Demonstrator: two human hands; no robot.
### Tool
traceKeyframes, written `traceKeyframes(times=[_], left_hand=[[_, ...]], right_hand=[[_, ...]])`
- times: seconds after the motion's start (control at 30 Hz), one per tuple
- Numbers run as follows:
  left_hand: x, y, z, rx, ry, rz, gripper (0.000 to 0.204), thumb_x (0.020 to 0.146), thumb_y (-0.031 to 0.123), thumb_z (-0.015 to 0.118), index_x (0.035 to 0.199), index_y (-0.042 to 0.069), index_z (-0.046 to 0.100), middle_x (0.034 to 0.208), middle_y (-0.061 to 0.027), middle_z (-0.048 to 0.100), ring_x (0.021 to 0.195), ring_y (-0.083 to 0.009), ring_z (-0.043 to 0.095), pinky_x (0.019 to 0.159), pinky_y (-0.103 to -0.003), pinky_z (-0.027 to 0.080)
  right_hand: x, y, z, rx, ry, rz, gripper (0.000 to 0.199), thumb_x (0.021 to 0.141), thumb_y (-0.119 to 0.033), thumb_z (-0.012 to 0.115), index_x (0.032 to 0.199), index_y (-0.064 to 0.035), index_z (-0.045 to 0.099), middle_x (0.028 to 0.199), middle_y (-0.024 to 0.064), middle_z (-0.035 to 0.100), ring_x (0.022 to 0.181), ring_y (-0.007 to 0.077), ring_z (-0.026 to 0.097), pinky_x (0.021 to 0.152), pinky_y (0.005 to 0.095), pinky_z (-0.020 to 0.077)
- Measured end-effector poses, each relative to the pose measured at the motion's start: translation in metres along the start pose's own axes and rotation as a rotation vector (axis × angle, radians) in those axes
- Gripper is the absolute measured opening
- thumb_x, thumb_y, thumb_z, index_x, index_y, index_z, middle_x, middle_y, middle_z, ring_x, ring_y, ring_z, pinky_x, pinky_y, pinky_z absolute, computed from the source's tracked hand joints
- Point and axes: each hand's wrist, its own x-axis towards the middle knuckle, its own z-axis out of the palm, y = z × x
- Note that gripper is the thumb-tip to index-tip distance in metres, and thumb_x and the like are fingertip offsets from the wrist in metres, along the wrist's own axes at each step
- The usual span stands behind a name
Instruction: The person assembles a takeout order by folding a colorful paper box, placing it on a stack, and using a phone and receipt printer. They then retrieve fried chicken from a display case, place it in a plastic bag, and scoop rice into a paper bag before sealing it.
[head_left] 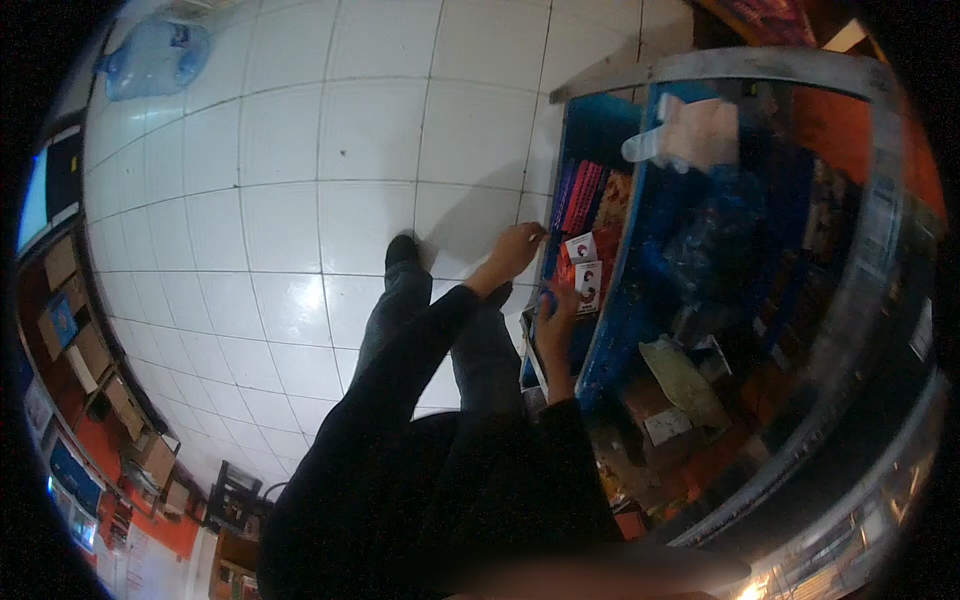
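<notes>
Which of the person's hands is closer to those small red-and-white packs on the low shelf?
The right hand: it sits right beside the red-and-white packs, just below-left of them. The left hand is a little farther, out at the shelf edge to their left.

A small shop is shown: a glass display counter (800,300) packed with packaged goods, stacked cardboard boxes (75,340) along the wall, and a white tiled floor (300,180).

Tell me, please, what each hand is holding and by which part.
The left hand and right hand reach the small red-and-white packets on the blue shelf; any grip is too small to tell.
</notes>
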Motion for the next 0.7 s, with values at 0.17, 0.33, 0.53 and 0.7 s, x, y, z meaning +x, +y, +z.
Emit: traceKeyframes(times=[0.17, 0.33, 0.53, 0.7], left_hand=[[0.042, -0.045, 0.096, -0.034, -0.047, 0.018, 0.024, 0.091, 0.016, 0.058, 0.11, 0.004, 0.066, 0.103, -0.0227, 0.067, 0.097, -0.0411, 0.064, 0.082, -0.049, 0.051], [0.024, -0.047, 0.119, -0.178, 0.018, 0.123, 0.031, 0.089, 0.011, 0.058, 0.118, 0.001, 0.062, 0.106, -0.0235, 0.066, 0.097, -0.0418, 0.064, 0.081, -0.048, 0.051], [0.039, -0.04, 0.108, -0.354, 0.152, -0.086, 0.025, 0.092, 0.011, 0.059, 0.115, 0.0, 0.062, 0.105, -0.0199, 0.066, 0.092, -0.0359, 0.064, 0.082, -0.04, 0.051], [0.095, -0.016, 0.018, -0.541, 0.634, -0.012, 0.023, 0.097, 0.017, 0.062, 0.109, -0.003, 0.059, 0.086, -0.0109, 0.064, 0.082, -0.0154, 0.059, 0.076, -0.031, 0.048]], right_hand=[[0.049, 0.118, 0.044, 0.04, 0.183, 0.505, 0.048, 0.096, -0.032, 0.059, 0.133, -0.0022, 0.051, 0.13, 0.0221, 0.052, 0.114, 0.0389, 0.054, 0.098, 0.0465, 0.0439], [0.087, 0.098, 0.027, 0.109, 0.096, 0.69, 0.062, 0.095, -0.035, 0.062, 0.142, -0.0011, 0.038, 0.135, 0.0264, 0.048, 0.119, 0.0401, 0.053, 0.101, 0.0479, 0.0438], [0.071, 0.087, 0.024, -0.258, 0.053, 0.46, 0.052, 0.099, -0.027, 0.054, 0.138, 0.0055, 0.044, 0.139, 0.0313, 0.046, 0.12, 0.0442, 0.055, 0.106, 0.0484, 0.0424], [0.042, 0.119, 0.026, -0.252, -0.024, 0.594, 0.055, 0.09, -0.021, 0.068, 0.136, -0.0039, 0.043, 0.135, 0.026, 0.043, 0.123, 0.0426, 0.048, 0.099, 0.0509, 0.0444]])
